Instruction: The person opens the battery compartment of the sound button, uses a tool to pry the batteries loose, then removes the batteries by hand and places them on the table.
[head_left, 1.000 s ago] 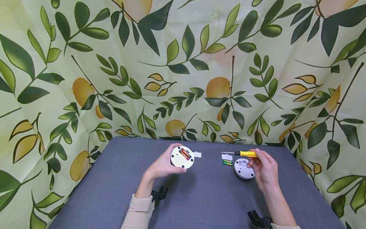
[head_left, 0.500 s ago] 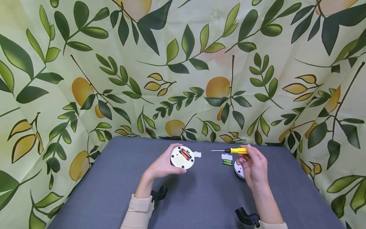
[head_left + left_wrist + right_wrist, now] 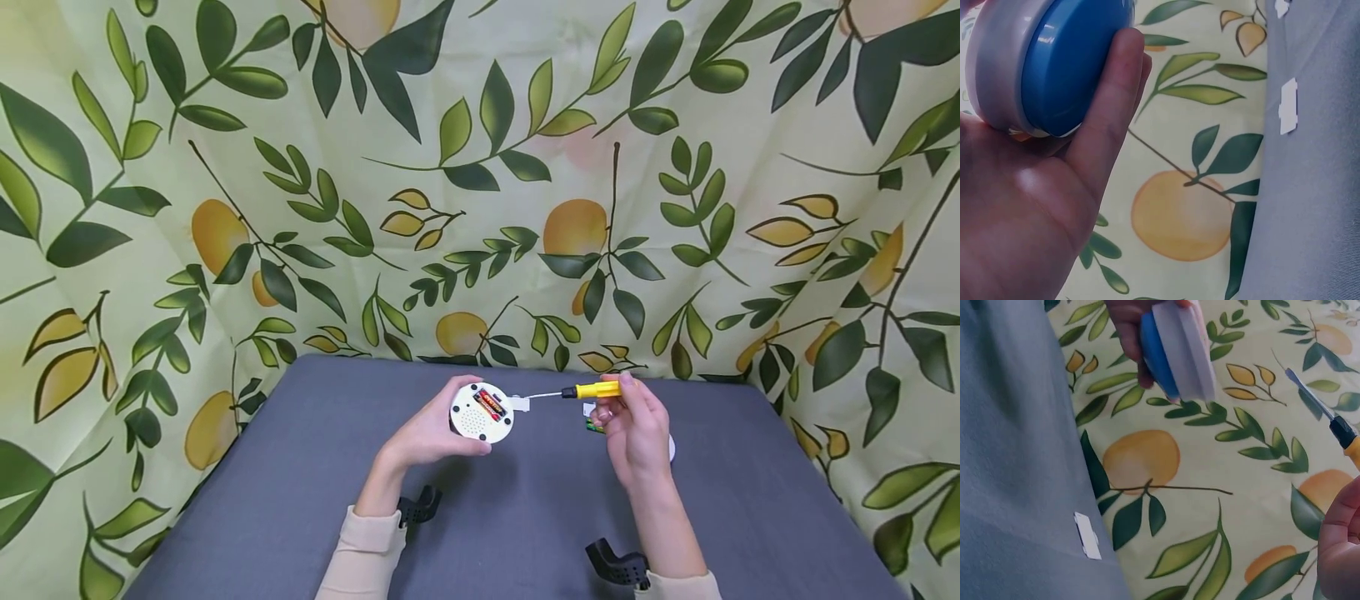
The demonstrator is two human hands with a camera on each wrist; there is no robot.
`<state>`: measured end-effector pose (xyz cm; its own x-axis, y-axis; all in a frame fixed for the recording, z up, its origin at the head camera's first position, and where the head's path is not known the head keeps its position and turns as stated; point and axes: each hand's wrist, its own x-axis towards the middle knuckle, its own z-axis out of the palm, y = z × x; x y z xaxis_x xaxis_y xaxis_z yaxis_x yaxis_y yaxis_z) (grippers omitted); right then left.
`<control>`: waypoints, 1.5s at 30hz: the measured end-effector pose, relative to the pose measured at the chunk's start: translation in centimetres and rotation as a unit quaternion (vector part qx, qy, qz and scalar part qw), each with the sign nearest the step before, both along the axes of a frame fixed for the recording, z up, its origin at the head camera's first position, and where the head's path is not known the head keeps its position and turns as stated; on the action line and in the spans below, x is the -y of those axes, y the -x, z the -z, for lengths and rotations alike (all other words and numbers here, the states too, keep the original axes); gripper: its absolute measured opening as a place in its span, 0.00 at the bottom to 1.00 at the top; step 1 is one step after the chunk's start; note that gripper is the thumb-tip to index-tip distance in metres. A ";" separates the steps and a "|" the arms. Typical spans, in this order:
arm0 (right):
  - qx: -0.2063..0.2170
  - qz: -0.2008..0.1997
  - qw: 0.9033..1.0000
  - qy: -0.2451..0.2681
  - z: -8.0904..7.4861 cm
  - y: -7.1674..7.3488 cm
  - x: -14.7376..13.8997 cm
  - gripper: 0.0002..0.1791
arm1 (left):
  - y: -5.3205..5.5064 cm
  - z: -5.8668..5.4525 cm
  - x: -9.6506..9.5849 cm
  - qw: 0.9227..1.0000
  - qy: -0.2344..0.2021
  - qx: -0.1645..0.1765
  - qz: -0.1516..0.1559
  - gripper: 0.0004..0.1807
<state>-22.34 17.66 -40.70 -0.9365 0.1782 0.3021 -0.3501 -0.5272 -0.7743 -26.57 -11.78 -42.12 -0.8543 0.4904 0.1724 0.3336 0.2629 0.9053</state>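
Leftward comes the right hand (image 3: 636,433) in the head view, gripping a yellow-handled screwdriver (image 3: 597,389); its left hand (image 3: 431,431) counterpart grasps the round battery-powered button (image 3: 474,423). Red batteries (image 3: 491,407) are already seated; the white cover (image 3: 518,404) remains off. From the left wrist, fingers hold round a blue domed top (image 3: 1067,72). From the right wrist, the screwdriver stands apart from the button.

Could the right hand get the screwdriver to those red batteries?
Probably yes: the right hand holds the screwdriver pointed toward the white device, whose batteries lie uncovered, and nothing visible seems to block the way.
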 end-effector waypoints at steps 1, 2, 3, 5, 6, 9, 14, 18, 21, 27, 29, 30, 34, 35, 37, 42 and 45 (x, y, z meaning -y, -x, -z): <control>0.003 -0.002 1.000 0.001 0.1 0.1 0.2 0.17 | 0.0 0.0 0.0 1.000 0.001 -0.002 0.000 0.51; 0.006 -0.003 1.000 0.003 0.2 0.1 0.5 0.17 | 0.0 0.0 0.0 1.000 0.001 -0.003 0.000 0.51; 0.010 -0.005 1.000 0.002 0.2 0.2 0.7 0.16 | 0.0 0.0 0.0 1.000 0.002 -0.003 0.000 0.50; 0.015 -0.011 1.000 -0.001 0.4 0.3 1.1 0.16 | 0.0 0.0 0.1 1.000 0.002 -0.003 0.001 0.50; 0.019 -0.012 1.000 -0.004 0.5 0.4 1.3 0.16 | 0.0 0.0 0.1 1.000 0.001 -0.004 0.002 0.50; 0.025 -0.018 0.999 -0.010 0.7 0.5 1.5 0.16 | -0.1 -0.1 0.1 1.000 -0.001 -0.004 0.007 0.50; 0.038 -0.019 0.999 -0.016 1.1 0.7 1.5 0.16 | -0.2 -0.2 0.0 1.000 -0.014 0.003 0.024 0.51; 0.044 -0.033 0.998 -0.019 1.4 1.0 1.5 0.16 | -0.2 -0.2 -0.2 0.999 -0.013 0.004 0.032 0.51; 0.051 -0.035 0.998 -0.018 1.7 1.1 1.6 0.16 | -0.3 -0.3 -0.3 0.999 -0.012 0.005 0.041 0.50; 0.068 -0.013 0.997 -0.020 2.0 1.2 1.9 0.09 | -0.3 -0.2 -0.5 0.998 -0.010 0.010 0.054 0.50; 0.077 -0.007 0.997 -0.028 2.1 1.2 2.0 0.08 | -0.3 -0.3 -0.6 0.998 -0.008 0.011 0.059 0.50; 0.083 -0.003 0.996 -0.035 2.1 1.3 2.1 0.07 | -0.3 -0.3 -0.6 0.998 -0.007 0.012 0.061 0.50; 0.099 0.004 0.993 -0.061 2.1 1.3 2.0 0.06 | -0.4 -0.3 -0.8 0.997 -0.005 0.013 0.073 0.50; 0.101 0.002 0.993 -0.067 2.1 1.2 2.0 0.06 | -0.4 -0.3 -0.8 0.997 -0.005 0.014 0.075 0.50; 0.100 -0.006 0.992 -0.079 2.1 1.2 2.0 0.06 | -0.5 -0.3 -0.8 0.997 -0.004 0.014 0.077 0.50; 0.096 -0.019 0.989 -0.107 2.1 1.0 2.0 0.07 | -0.5 -0.3 -0.9 0.997 -0.001 0.012 0.081 0.49; 0.095 -0.008 0.987 -0.130 1.9 0.9 1.9 0.07 | -0.6 -0.3 -0.9 0.996 -0.001 0.016 0.089 0.49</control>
